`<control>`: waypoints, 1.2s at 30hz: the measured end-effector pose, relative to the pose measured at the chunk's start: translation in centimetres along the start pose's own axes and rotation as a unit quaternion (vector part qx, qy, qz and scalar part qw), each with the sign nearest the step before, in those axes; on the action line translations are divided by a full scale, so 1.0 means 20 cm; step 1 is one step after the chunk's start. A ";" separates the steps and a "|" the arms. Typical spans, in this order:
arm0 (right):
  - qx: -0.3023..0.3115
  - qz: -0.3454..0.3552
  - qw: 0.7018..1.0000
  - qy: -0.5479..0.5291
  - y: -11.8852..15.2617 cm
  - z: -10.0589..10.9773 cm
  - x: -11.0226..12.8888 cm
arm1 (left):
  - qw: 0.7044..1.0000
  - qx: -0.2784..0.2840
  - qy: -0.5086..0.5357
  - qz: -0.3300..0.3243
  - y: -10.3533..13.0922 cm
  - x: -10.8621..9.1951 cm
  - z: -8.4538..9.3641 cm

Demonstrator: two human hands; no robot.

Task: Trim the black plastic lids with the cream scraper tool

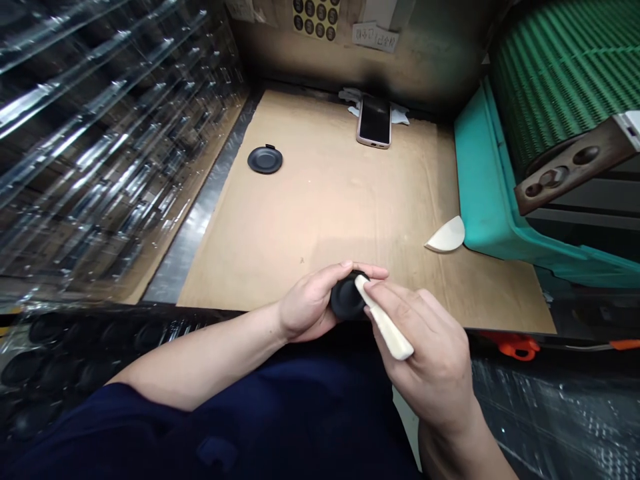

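No wording can be read for certain. On the back panel (pixel 320 73), a yellow sheet (pixel 316 17) carries rows of round black stickers — each with short, pale, letter-like marks, too small to make out. To the right of it, a white paper strip (pixel 375 37) bears a row of dark characters — too blurred to tell what they say.

Prob. a factory wkshop, w/ green conveyor belt (pixel 565 73), bolted bracket (pixel 570 170), cardboard-covered bench (pixel 320 193) & clear plastic trays (pixel 100 127).
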State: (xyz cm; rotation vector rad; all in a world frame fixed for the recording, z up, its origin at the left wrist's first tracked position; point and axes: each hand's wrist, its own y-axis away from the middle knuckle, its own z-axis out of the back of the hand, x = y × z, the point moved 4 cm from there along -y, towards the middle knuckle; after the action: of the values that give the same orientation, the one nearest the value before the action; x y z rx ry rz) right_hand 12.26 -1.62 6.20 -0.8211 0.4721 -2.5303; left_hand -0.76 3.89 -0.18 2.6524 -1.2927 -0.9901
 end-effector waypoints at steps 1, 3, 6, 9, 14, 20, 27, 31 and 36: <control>-0.004 0.010 1.000 -0.008 0.00 0.00 0.01 | 1.000 -0.002 -0.005 0.007 0.00 0.00 0.00; 0.005 0.022 0.999 -0.024 0.00 0.00 0.01 | 1.000 -0.007 -0.002 0.008 0.00 0.00 0.01; 0.023 -0.004 1.000 -0.018 0.00 0.00 0.00 | 1.000 -0.001 0.016 -0.005 0.00 0.00 0.00; 0.006 -0.008 1.000 -0.003 0.00 0.00 0.00 | 1.000 0.002 0.005 -0.004 0.00 0.00 0.00; -0.014 0.017 0.995 -0.098 0.01 -0.02 0.00 | 0.999 0.031 0.042 -0.003 0.00 -0.02 0.00; -0.190 -0.066 0.975 -0.094 0.08 0.10 -0.04 | 0.990 0.024 0.136 -0.011 0.00 -0.05 0.00; -0.202 -0.087 0.972 -0.080 0.11 0.07 -0.06 | 0.990 0.041 0.136 -0.013 -0.01 -0.04 -0.01; -0.172 -0.066 0.979 -0.085 0.10 0.05 -0.05 | 0.992 0.055 0.112 -0.020 0.00 -0.04 -0.01; -0.120 -0.027 0.990 -0.069 0.08 0.04 -0.03 | 0.995 0.055 0.085 -0.026 0.01 -0.05 -0.02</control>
State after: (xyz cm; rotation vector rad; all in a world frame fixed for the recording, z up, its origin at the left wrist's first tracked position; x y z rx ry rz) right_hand 13.68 -2.74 5.89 -1.1018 0.7278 -2.4745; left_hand -1.18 4.41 0.76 2.7930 -1.2821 -0.6990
